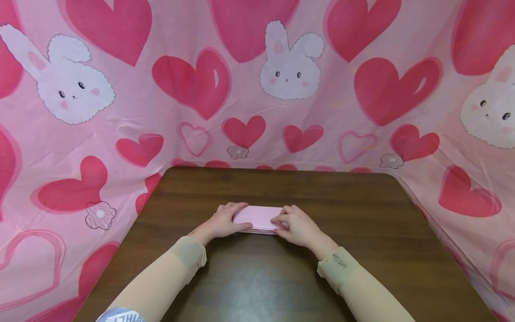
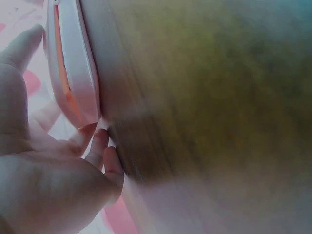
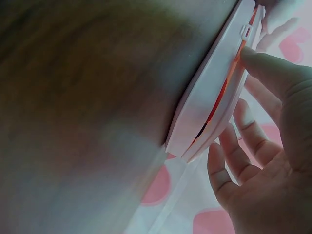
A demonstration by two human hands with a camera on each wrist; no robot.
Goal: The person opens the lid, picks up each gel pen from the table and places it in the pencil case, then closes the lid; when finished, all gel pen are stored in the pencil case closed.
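Observation:
A flat pink plastic case (image 1: 259, 215) lies lengthwise on the brown table. My left hand (image 1: 222, 222) grips its left end, thumb along the near edge and fingers around the far side. At the right end my right hand (image 1: 299, 226) holds the case, its thumb at the near edge and bent fingers over the lid. In the right wrist view a small clasp (image 3: 246, 32) sits at the front seam, close to the right thumb. A narrow slit between lid and base shows orange-red in both wrist views; the contents are hidden.
The brown wooden table (image 1: 281, 188) has rounded far corners. Behind it and at both sides hangs a pink cloth (image 1: 241, 103) printed with hearts and rabbits, close to the table's edges.

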